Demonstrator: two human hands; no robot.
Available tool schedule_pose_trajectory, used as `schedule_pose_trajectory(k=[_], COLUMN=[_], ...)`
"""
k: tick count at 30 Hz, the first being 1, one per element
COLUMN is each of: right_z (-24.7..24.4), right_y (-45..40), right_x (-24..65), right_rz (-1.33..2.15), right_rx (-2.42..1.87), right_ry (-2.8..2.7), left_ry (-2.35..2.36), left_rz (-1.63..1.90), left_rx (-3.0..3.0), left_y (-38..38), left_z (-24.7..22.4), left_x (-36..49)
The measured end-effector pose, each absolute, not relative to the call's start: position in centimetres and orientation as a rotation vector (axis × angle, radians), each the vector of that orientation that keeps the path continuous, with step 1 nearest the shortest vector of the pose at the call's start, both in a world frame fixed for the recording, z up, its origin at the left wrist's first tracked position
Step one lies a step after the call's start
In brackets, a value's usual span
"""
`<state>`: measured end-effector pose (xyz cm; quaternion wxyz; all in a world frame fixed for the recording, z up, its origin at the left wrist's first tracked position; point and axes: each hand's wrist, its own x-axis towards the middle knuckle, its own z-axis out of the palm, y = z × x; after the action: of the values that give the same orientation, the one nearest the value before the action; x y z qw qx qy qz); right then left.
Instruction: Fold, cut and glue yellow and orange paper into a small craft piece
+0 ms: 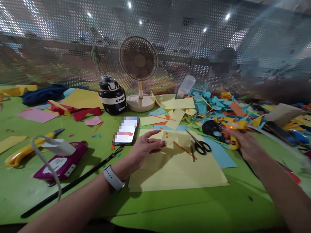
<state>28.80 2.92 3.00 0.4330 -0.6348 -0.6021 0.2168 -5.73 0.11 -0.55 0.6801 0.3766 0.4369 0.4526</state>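
Observation:
My left hand [148, 147], with a pale watch strap at the wrist, is over the yellow sheets and pinches a small pale yellow piece of paper [167, 136] with orange dots. To the right, my right hand [243, 139] is wrapped round a yellow glue gun [229, 123] whose orange light is lit. Its nozzle end is hard to make out against a black bundle [211, 128]. Black-handled scissors [202, 147] lie on the yellow sheets [177, 178], beside a thin orange paper strip [186, 150].
A phone [126, 130] lies left of the sheets. Behind stand a black bottle [113, 98] and a fan [139, 60]. A purple power strip [65, 165] with a white plug and a yellow-handled tool [31, 147] are at left. Blue paper scraps [213, 100] pile up at back right.

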Motion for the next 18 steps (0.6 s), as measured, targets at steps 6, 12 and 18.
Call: schedule_pose_trajectory(k=[6, 12, 18], right_z=[4.9, 3.0, 2.0], right_y=[0.1, -1.9, -1.6], right_x=[20.0, 16.9, 17.4], right_rz=[1.277, 1.279, 1.231], right_rx=[-1.407, -1.359, -1.357], right_ry=[-1.399, -1.678, -1.669], left_ry=[0.999, 1.012, 0.996], left_rz=[1.083, 1.103, 1.12], left_rx=[0.777, 0.776, 0.772], left_y=[0.1, 0.1, -0.1], left_z=[-0.3, -0.2, -0.2], left_x=[-5.6, -5.4, -5.3])
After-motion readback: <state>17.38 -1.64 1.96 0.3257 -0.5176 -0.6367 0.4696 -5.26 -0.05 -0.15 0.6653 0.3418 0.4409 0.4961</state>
